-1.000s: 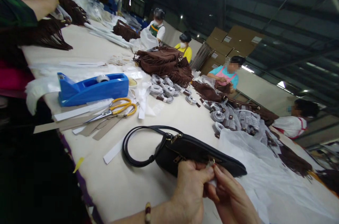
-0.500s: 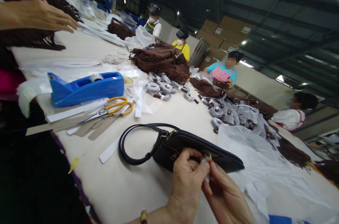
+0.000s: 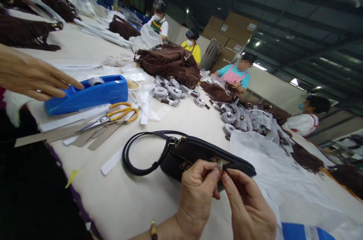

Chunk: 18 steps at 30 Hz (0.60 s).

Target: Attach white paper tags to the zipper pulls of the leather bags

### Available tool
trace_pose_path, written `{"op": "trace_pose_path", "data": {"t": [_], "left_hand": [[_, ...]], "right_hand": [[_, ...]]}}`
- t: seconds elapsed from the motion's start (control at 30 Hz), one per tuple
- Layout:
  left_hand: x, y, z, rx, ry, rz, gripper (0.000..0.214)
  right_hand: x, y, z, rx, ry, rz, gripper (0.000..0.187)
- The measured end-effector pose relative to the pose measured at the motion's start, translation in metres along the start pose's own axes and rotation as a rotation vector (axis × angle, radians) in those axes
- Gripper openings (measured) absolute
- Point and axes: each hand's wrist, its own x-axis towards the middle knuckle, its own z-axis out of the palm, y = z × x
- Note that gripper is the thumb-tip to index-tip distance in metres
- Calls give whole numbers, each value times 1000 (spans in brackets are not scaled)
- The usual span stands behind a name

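Observation:
A black handbag with gold fittings and a looped strap lies on the white table. My left hand and my right hand meet just in front of it. Both pinch a small pale piece at the bag's zipper, fingertips pressed together. I cannot make out what the piece is. A bead bracelet shows on my left wrist.
A co-worker's hand reaches to the blue tape dispenser at left. Yellow-handled scissors and paper strips lie beside it. Brown fringed bags, wrapped straps and white wrapping sheets cover the far table. Several people sit along it.
My hands have stayed pinched at the bag's zipper, lifting slightly. The co-worker's hand at left has come down from the fringed bags to the tape dispenser.

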Motion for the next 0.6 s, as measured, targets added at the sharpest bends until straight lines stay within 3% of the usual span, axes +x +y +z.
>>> {"op": "trace_pose_path", "data": {"t": [0.13,0.37,0.6], "left_hand": [[1,-4,-4,69,-20,56,8],[2,-7,-9,253,-57,164,11],[3,-11,-11,301,-29,154,10]], "right_hand": [[-3,-4,6,-229,50,-326,18],[1,0,15,-547,103,-523,16],[-1,-1,23,-616,149,-624,11]]}}
